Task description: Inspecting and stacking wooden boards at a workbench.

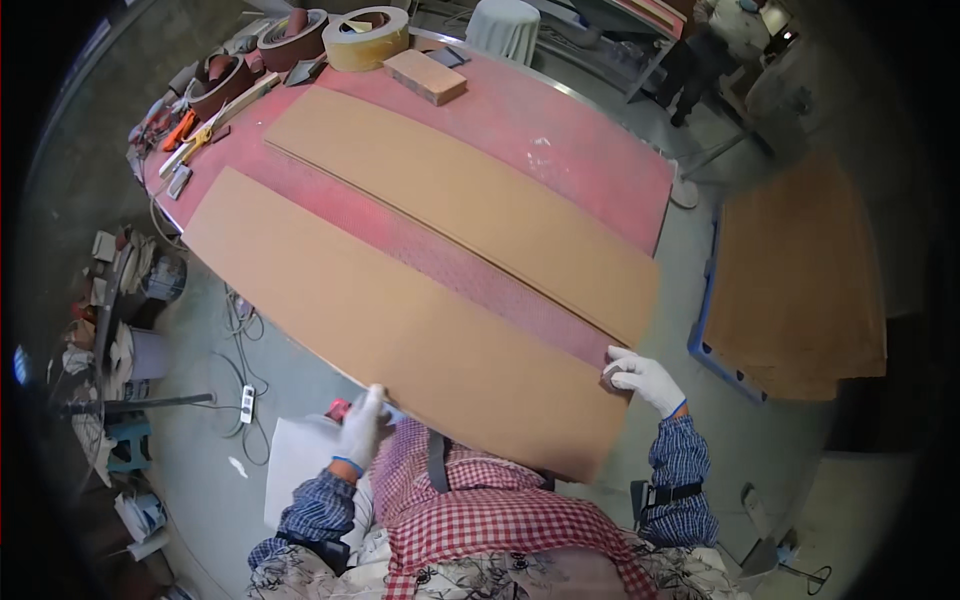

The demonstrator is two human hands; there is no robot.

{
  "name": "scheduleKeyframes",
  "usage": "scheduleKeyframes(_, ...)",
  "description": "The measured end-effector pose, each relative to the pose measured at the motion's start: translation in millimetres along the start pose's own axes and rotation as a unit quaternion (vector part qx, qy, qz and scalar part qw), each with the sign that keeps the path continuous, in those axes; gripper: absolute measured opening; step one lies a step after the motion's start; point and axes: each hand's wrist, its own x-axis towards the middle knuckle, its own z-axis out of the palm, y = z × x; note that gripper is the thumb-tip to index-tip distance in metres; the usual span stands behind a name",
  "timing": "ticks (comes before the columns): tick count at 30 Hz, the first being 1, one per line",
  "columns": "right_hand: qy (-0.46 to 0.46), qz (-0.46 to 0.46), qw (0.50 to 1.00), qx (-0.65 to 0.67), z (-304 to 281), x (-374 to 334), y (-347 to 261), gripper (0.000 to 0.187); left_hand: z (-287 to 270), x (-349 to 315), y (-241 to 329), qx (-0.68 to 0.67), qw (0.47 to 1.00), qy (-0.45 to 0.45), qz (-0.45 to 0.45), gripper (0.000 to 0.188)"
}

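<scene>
A long brown board (400,310) lies across the near side of the red-topped table, overhanging toward me. My left hand (362,430), in a white glove, is closed at its near edge, with the thumb at the rim; the fingers underneath are hidden. My right hand (645,382), also gloved, bends its fingers around a small dark brown block (609,376) at the board's right end. Beyond a strip of red tabletop, a second brown board or stack (460,205) lies roughly parallel. Something red (338,409) shows beside my left hand, too small to name.
The red table (590,170) carries tape-like rolls (367,40), a brick-like block (427,77) and orange-handled tools (180,132). Brown sheets (800,280) are stacked on a blue pallet at right. A power strip (247,403) and cables lie on the floor at left. A person (715,50) stands far right.
</scene>
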Motion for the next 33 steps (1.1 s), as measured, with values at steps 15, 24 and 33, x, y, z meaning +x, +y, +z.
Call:
scheduleKeyframes(15, -0.210, -0.070, 0.969, -0.109, -18.2, -8.4, 47.1, 0.019, 149.0, -59.7, -129.9, -0.099, 0.985, -0.134, -0.041, 0.071)
scheduleKeyframes(24, -0.201, -0.034, 0.978, -0.032, -3.7, -22.7, 55.2, 0.012, 152.2, -65.6, -130.3, -0.085, 0.996, -0.021, -0.032, 0.070)
scheduleKeyframes(33, -0.016, -0.221, 0.972, -0.082, -13.5, -45.2, 47.6, 0.024, 141.0, -54.5, -143.8, 0.040, 0.999, -0.028, 0.012, 0.074)
